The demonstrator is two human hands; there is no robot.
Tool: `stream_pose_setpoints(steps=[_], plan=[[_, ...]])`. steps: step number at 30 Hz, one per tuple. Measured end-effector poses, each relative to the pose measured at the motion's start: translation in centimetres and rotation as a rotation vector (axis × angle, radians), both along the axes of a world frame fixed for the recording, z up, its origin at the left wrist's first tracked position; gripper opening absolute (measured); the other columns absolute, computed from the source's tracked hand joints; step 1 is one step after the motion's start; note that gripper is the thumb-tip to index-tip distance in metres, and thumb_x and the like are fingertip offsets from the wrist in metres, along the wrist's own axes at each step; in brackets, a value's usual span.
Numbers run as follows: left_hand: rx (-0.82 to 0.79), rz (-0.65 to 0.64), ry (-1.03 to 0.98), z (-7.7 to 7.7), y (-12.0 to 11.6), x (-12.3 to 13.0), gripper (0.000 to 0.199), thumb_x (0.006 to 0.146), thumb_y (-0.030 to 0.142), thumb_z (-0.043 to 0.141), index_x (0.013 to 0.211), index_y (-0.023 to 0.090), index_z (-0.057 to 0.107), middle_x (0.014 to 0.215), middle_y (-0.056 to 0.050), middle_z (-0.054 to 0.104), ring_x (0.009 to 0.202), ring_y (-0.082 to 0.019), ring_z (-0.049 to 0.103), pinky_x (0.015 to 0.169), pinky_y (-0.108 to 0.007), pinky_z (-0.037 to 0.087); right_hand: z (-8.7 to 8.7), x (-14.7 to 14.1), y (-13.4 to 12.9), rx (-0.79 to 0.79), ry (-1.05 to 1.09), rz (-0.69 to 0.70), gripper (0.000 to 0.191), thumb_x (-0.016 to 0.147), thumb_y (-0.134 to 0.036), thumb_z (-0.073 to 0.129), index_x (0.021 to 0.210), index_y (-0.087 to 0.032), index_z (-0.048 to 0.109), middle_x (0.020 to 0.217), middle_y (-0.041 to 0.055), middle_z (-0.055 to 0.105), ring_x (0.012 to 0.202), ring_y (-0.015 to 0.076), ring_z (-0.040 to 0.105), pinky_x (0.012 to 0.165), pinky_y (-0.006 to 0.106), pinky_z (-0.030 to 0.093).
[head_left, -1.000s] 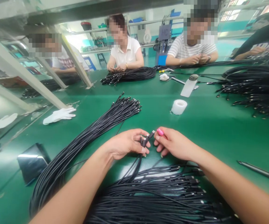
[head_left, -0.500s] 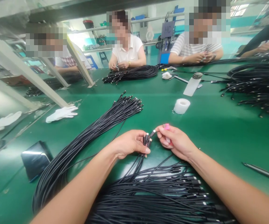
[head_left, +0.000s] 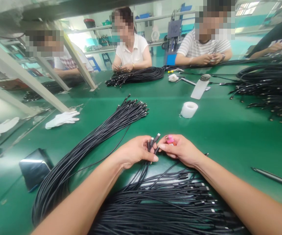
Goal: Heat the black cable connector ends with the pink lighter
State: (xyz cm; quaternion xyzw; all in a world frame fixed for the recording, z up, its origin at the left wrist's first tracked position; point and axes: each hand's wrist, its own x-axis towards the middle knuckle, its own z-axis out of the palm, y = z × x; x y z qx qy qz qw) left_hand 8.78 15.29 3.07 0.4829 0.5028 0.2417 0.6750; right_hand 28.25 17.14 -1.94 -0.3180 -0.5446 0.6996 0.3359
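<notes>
My left hand [head_left: 135, 151] pinches a few black cables [head_left: 144, 173] near their ends, and their metal USB-C plugs [head_left: 152, 143] stick out above my fingertips. My right hand [head_left: 180, 150] sits just to the right of those plugs, with its fingers curled around a small pink lighter-like object [head_left: 169, 140]. Its exact kind is hard to tell, as my fingers partly cover it. The held cables drop into a loose black cable pile [head_left: 165, 205] below my wrists. A long cable bundle [head_left: 87, 153] lies to the left of my left forearm.
The green workbench mat [head_left: 219, 140] carries a white tape roll [head_left: 189, 109], a plastic bottle [head_left: 199, 86], a white glove [head_left: 62, 119], a black tablet-like object [head_left: 35, 169], and a black pen [head_left: 275, 178]. Co-workers [head_left: 131, 49] sit opposite behind more cables [head_left: 265, 88].
My hands have come closer together around the plugs. The pink object now lies flatter and further left in my right hand. The head view has shifted slightly.
</notes>
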Motion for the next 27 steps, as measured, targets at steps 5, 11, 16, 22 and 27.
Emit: stream_pose_setpoints(steps=[5, 11, 16, 22, 27], plan=[[0.027, -0.035, -0.007, -0.15, 0.08, -0.16, 0.034, 0.054, 0.008, 0.082, 0.073, 0.014, 0.055, 0.065, 0.004, 0.059, 0.06, -0.008, 0.052, 0.064, -0.024, 0.043, -0.09, 0.03, -0.01, 0.003, 0.004, 0.003, 0.031, 0.078, -0.043, 0.075, 0.082, -0.013, 0.069, 0.058, -0.0032, 0.051, 0.047, 0.0053, 0.031, 0.043, 0.021, 0.019], [-0.017, -0.061, -0.085, -0.54, 0.15, -0.4, 0.034, 0.059, 0.014, 0.083, 0.079, 0.014, 0.054, 0.065, 0.003, 0.061, 0.055, -0.012, 0.06, 0.061, -0.03, 0.052, -0.13, 0.07, -0.01, 0.023, -0.004, 0.02, 0.03, 0.08, -0.044, 0.072, 0.084, -0.014, 0.068, 0.064, -0.0021, 0.054, 0.047, 0.005, 0.029, 0.043, 0.021, 0.019], [-0.042, -0.074, -0.141, -0.58, 0.08, -0.41, 0.037, 0.062, 0.016, 0.083, 0.086, 0.014, 0.054, 0.064, 0.002, 0.062, 0.055, -0.014, 0.064, 0.059, -0.031, 0.055, -0.22, -0.05, -0.03, 0.029, -0.045, 0.004, 0.035, 0.079, -0.048, 0.072, 0.081, -0.015, 0.064, 0.061, -0.0039, 0.051, 0.047, 0.0055, 0.03, 0.043, 0.021, 0.02], [-0.067, -0.082, -0.135, -0.41, 0.04, -0.37, 0.037, 0.065, 0.016, 0.082, 0.087, 0.015, 0.052, 0.066, -0.001, 0.065, 0.057, -0.015, 0.066, 0.06, -0.03, 0.054, -0.28, -0.02, -0.04, 0.063, -0.069, 0.012, 0.04, 0.081, -0.054, 0.068, 0.077, -0.015, 0.06, 0.059, -0.0052, 0.046, 0.048, 0.0061, 0.03, 0.044, 0.021, 0.021], [-0.053, -0.087, -0.136, -0.4, 0.03, -0.36, 0.036, 0.065, 0.016, 0.081, 0.086, 0.014, 0.053, 0.064, 0.0, 0.065, 0.057, -0.015, 0.066, 0.058, -0.028, 0.052, 0.04, -0.11, -0.18, 0.068, -0.083, 0.01, 0.042, 0.081, -0.058, 0.066, 0.076, -0.016, 0.059, 0.055, -0.0062, 0.043, 0.047, 0.007, 0.029, 0.044, 0.022, 0.02]])
